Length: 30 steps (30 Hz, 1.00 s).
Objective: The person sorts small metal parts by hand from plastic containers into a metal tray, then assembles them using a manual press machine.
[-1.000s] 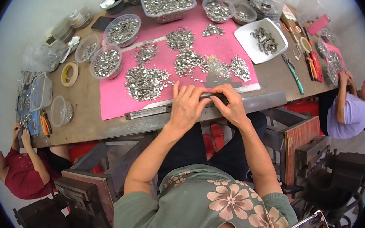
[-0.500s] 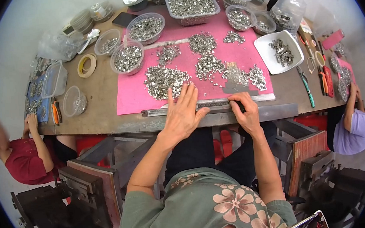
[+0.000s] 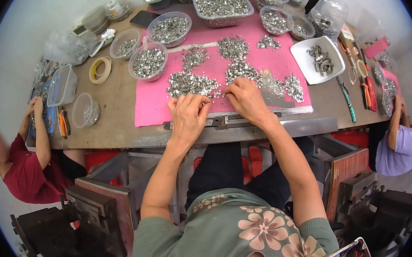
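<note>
My left hand [image 3: 188,116] is closed, its fingertips bent down at the near edge of a large pile of small silvery metal pieces [image 3: 190,83]. My right hand [image 3: 248,100] pinches at the near edge of another metal-piece pile [image 3: 239,70], thumb and fingers together. Anything in either pinch is too small to make out. Below the hands, a long narrow metal strip fixture [image 3: 222,121] lies along the table's front edge, partly covered by the left hand and right wrist. Thin pin-like pieces [image 3: 271,84] and a small shiny heap [image 3: 293,87] lie to the right on the pink mat [image 3: 152,106].
Clear tubs [image 3: 149,62] of metal pieces stand behind the mat. A white tray [image 3: 309,73], green-handled pliers [image 3: 345,97] and orange-handled tools [image 3: 364,92] are at right; a tape roll [image 3: 99,70] and clear cup [image 3: 84,111] at left. Co-workers sit at the left [image 3: 35,168] and right [image 3: 401,145].
My left hand went from lying flat to curled fingers at the pile. My right hand left the strip, let go of a small dark object and moved up-left to the pieces.
</note>
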Each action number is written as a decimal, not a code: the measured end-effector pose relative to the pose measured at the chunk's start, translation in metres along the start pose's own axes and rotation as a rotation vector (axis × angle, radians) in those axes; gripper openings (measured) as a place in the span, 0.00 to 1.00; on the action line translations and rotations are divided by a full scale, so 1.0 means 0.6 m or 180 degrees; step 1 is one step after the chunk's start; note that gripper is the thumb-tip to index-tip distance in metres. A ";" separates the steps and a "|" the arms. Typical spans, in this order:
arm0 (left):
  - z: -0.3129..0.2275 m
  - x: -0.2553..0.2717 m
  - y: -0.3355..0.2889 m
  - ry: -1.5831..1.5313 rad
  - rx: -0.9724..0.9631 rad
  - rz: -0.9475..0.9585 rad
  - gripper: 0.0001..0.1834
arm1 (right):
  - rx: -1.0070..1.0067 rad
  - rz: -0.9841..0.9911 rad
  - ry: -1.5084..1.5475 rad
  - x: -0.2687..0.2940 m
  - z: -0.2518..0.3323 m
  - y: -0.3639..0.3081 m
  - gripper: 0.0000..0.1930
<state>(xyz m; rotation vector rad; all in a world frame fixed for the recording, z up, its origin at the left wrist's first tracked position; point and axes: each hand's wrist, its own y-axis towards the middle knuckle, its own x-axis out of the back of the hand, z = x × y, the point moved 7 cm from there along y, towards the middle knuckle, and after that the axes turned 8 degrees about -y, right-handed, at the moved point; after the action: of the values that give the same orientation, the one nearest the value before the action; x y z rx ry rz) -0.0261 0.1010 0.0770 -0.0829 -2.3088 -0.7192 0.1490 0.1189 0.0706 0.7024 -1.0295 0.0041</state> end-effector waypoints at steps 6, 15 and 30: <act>-0.001 -0.018 0.009 0.0153 -0.0134 0.0113 0.05 | 0.0079 0.0271 -0.0252 -0.017 -0.002 0.012 0.04; -0.004 -0.031 0.025 0.0264 -0.0471 0.0331 0.05 | 0.0328 0.0210 -0.0456 -0.028 0.007 0.018 0.04; -0.066 -0.053 -0.037 -0.0547 -0.0814 0.0267 0.08 | 0.0360 0.0349 0.0136 0.053 0.057 -0.075 0.07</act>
<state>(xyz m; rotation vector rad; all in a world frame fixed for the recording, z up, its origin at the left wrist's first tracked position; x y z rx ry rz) 0.0161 0.0660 0.0696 -0.3692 -2.3458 -0.9939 0.1539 0.0556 0.0826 0.7448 -1.0315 0.1728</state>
